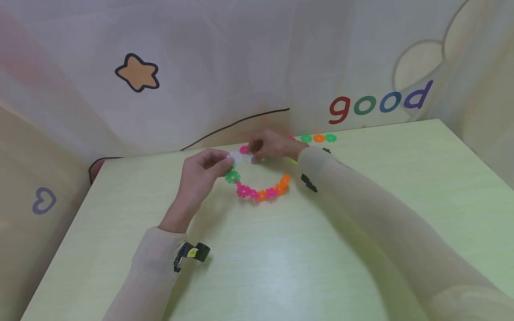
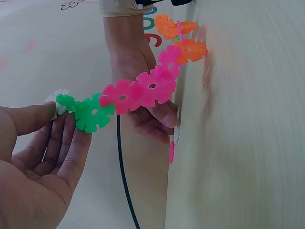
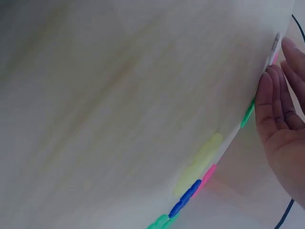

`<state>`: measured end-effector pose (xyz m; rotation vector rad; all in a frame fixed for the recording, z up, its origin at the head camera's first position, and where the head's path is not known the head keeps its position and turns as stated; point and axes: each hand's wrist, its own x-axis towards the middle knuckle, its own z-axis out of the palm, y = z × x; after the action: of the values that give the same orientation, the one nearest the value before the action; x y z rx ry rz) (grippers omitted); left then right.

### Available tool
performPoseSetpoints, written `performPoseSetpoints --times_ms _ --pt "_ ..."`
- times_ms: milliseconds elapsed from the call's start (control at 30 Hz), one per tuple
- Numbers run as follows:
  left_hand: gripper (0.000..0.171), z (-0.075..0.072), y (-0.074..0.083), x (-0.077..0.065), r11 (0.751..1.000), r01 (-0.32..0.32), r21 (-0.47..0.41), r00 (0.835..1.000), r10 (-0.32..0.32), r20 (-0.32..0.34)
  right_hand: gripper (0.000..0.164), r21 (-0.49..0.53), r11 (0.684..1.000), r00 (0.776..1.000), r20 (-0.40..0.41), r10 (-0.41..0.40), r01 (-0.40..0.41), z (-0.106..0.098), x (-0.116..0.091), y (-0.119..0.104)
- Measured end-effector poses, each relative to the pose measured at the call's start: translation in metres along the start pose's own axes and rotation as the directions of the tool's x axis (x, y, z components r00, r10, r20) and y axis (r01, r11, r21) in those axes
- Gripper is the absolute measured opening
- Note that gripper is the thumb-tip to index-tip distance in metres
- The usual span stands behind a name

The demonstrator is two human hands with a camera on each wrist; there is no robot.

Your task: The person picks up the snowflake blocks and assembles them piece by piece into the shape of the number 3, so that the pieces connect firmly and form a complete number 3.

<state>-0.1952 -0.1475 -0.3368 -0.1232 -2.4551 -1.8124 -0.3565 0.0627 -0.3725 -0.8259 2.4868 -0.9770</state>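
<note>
My left hand (image 1: 202, 171) pinches a white flower-shaped plastic disc (image 1: 235, 157) at one end of a curved chain. From it run green discs (image 2: 93, 112), then pink discs (image 2: 153, 87) and orange discs (image 2: 190, 50), interlocked by their notched edges. The chain hangs in an arc over the table. Near the table's back edge my right hand (image 1: 273, 145) reaches down, its thumb and fingertips right at a loose white disc (image 1: 249, 159). That disc lies flat on the tabletop in the right wrist view. A loose pink disc (image 1: 244, 150) lies just beyond it.
Along the back edge of the table (image 1: 281, 258), to the right, lie loose green (image 1: 306, 138) and orange discs (image 1: 319, 138). A yellow disc (image 3: 198, 164) and a blue disc (image 3: 185, 199) lie there too. A printed curtain (image 1: 225, 67) hangs behind the table.
</note>
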Motion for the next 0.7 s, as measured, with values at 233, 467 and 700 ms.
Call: performPoseSetpoints --times_ms 233,467,700 --pt "0.025 -0.001 -0.001 0.000 1.000 0.001 -0.001 1.000 -0.001 0.000 0.025 -0.044 0.999 1.000 0.016 0.024 -0.023 0.005 0.002 -0.003" --pt "0.025 0.000 -0.001 0.000 1.000 0.007 0.000 1.000 -0.007 -0.002 0.024 -0.032 0.997 0.997 0.002 0.077 -0.076 0.003 -0.003 -0.004" --pt "0.024 0.002 -0.001 0.000 1.000 0.009 -0.012 1.000 -0.009 0.005 0.018 0.050 0.999 0.998 -0.055 0.009 -0.006 -0.008 -0.027 -0.008"
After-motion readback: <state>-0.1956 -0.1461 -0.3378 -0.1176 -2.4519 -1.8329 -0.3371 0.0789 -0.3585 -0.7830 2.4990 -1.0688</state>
